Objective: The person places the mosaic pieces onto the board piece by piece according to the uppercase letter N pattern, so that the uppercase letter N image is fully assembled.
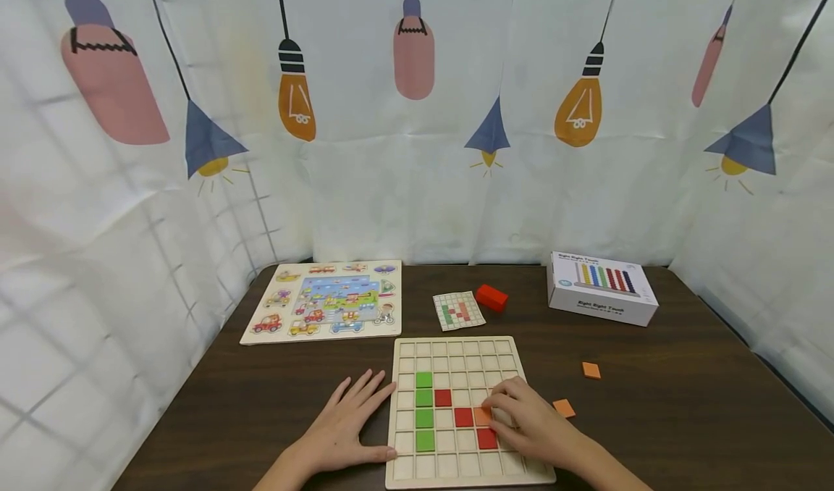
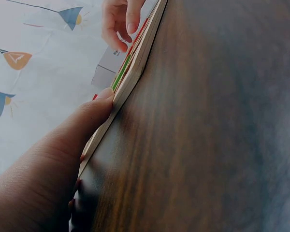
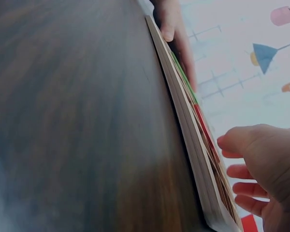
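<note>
A wooden grid board (image 1: pixel 469 469) lies on the dark table. Several green tiles (image 1: pixel 424 398) form a column in it, and three red tiles (image 1: pixel 463 417) step down diagonally to the right. An orange tile (image 1: pixel 481 416) lies beside the middle red one, partly covered by my right hand (image 1: pixel 531 422). The right fingers are loosely bent over the board, thumb and fingertips apart in the right wrist view, with no tile visible between them. My left hand (image 1: pixel 345 429) has its fingers spread, thumb and fingertips touching the board's left edge; the thumb (image 2: pixel 99 108) shows in the left wrist view.
Two loose orange tiles (image 1: pixel 591 370) lie right of the board. Behind it are a small pattern card (image 1: pixel 459 311) and a red block (image 1: pixel 491 298). A vehicle picture puzzle (image 1: pixel 260 334) lies back left, a white box (image 1: pixel 599 306) back right. A printed curtain (image 1: pixel 417 187) surrounds the table.
</note>
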### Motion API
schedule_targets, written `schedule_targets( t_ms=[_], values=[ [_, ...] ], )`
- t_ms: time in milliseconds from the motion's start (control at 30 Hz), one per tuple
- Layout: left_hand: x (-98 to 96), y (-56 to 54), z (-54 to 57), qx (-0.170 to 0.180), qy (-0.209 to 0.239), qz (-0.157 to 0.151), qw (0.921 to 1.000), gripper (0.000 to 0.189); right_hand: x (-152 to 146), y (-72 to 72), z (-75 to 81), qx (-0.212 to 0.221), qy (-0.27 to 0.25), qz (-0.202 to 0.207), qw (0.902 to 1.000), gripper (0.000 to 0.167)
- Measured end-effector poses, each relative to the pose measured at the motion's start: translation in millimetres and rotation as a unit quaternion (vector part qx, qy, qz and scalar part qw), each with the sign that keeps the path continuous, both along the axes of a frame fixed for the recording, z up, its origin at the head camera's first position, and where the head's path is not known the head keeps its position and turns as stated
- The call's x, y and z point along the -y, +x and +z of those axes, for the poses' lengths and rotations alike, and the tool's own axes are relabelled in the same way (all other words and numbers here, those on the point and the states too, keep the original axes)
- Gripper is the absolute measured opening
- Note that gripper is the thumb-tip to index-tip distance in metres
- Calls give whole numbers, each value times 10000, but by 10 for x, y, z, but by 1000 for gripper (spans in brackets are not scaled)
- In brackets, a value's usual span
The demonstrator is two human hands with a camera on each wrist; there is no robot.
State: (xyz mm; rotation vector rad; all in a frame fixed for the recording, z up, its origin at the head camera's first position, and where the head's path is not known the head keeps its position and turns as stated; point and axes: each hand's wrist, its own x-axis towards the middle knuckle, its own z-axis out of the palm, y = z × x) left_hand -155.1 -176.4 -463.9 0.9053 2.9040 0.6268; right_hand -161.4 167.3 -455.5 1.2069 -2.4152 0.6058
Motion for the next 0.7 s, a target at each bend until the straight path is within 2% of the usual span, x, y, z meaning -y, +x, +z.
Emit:
schedule_targets(
  t_ms=[300, 633, 700],
  values=[
    [9, 5, -7, -12, -42, 36, 10000, 90, -109, 7, 42, -124, -81, -21, 9999, 29],
    [-5, -2, -4, -34, -3, 22, 10000, 89, -364, 10, 61, -281, -160, -215, 9992, 36],
    [-5, -2, -9, -41, -8, 22, 10000, 89, -414, 12, 54, -256, -97, -361, 9990, 36]
  ],
)
